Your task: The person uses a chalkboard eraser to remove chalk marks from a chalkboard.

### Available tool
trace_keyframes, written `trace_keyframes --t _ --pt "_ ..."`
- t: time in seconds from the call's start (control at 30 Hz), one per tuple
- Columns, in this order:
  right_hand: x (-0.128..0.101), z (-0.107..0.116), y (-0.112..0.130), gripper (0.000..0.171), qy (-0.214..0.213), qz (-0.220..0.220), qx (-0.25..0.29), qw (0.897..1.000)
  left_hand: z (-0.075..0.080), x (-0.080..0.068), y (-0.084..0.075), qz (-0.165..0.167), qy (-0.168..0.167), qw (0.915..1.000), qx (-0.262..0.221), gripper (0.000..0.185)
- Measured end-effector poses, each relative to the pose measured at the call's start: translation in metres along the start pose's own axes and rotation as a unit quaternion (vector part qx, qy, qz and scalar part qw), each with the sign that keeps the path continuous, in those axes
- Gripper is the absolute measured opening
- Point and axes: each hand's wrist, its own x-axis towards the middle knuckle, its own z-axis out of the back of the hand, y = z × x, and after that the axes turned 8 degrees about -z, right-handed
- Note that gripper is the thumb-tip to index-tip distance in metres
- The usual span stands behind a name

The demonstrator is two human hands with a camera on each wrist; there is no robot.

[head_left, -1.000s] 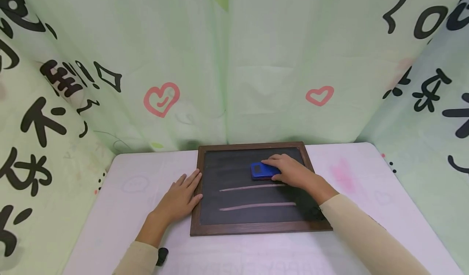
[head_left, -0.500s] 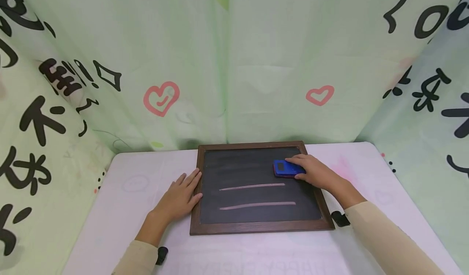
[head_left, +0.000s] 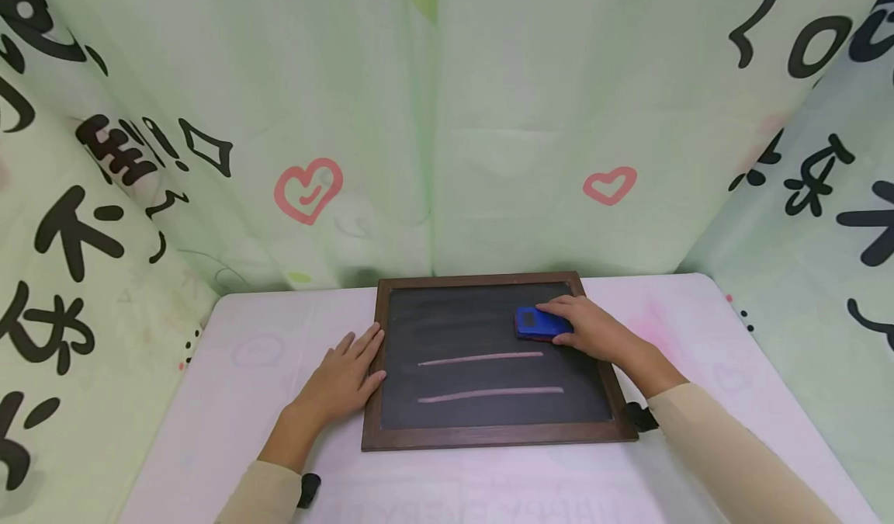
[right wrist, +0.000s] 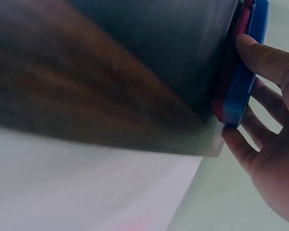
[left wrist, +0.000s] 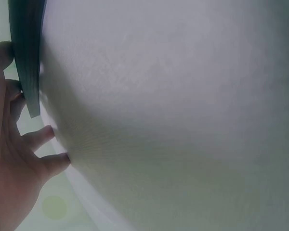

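Right fingers [head_left: 567, 303]: pinching the blue eraser [head_left: 531, 322] on the blackboard [head_left: 447, 314], right of the view's centre, above two chalk lines [head_left: 480, 359].
Left fingers [head_left: 363, 345]: nearly straight, holding nothing, touching the wooden frame [head_left: 374, 417].
Blackboard slip: could skid or twist if rubbing outpushes the left fingers' brace.
Eraser shift: farther right than a second ago; left fingers unmoved.

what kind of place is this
Probably a curtained-off work booth: pale green printed cloth hangs along three sides of a whitish table, on which a framed blackboard lies.

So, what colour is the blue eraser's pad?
The pad is dark red, clearest in the right wrist view.
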Motion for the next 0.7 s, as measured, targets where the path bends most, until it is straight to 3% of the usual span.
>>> trace_keyframes --t 0.33,0.7 --pt "0.023 -0.01 0.027 0.06 0.011 0.042 -0.025 0.999 -0.003 0.001 0.003 0.004 0.004 0.9999 0.008 0.07" --pt "0.053 -0.023 0.071 0.061 0.051 0.052 -0.043 0.996 -0.002 0.001 0.001 0.001 0.002 1.0 0.006 0.07"
